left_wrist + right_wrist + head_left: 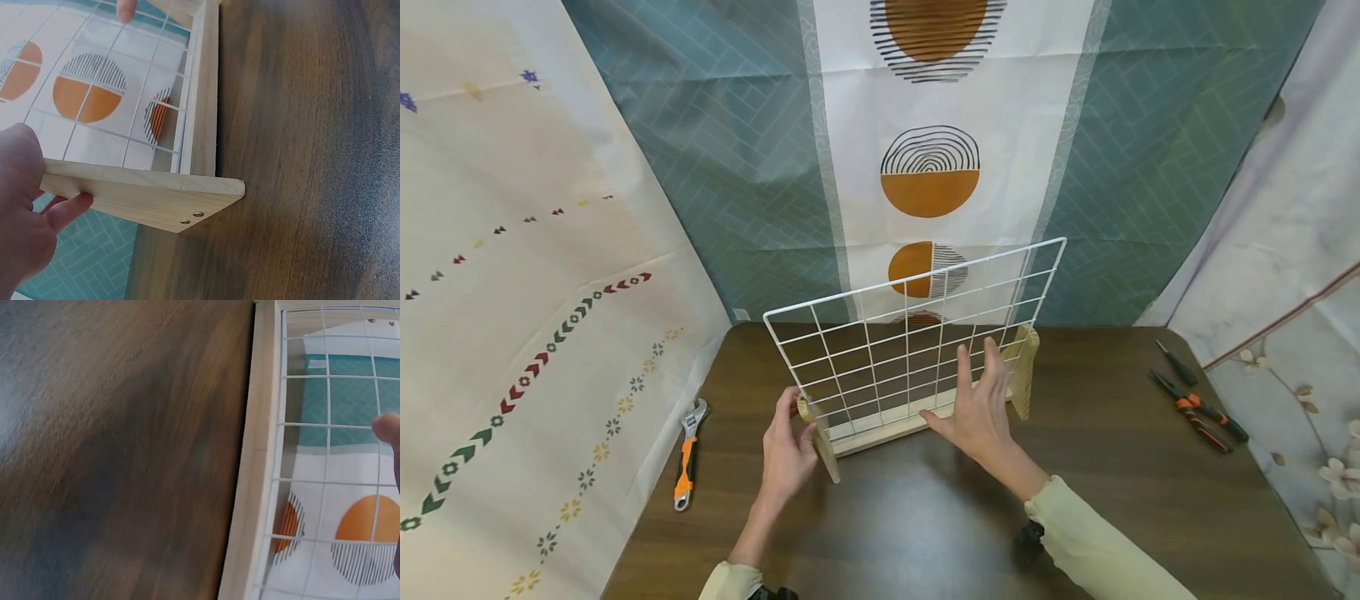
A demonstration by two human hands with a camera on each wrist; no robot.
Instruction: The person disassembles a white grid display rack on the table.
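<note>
A white wire grid stands tilted in a wooden frame on the table. The frame has a long bottom bar, a left end piece and a right end piece. My left hand grips the left end piece, thumb on one side and fingers on the other. Two metal screw heads show low on its outer face. In front of the grid, my right hand has its fingers extended up along the wires near the right end. Only part of that hand appears in the right wrist view.
An orange-handled adjustable wrench lies on the left of the dark wooden table. At the right lie pliers with orange-black handles and a dark-handled screwdriver. Patterned cloths hang behind and at both sides.
</note>
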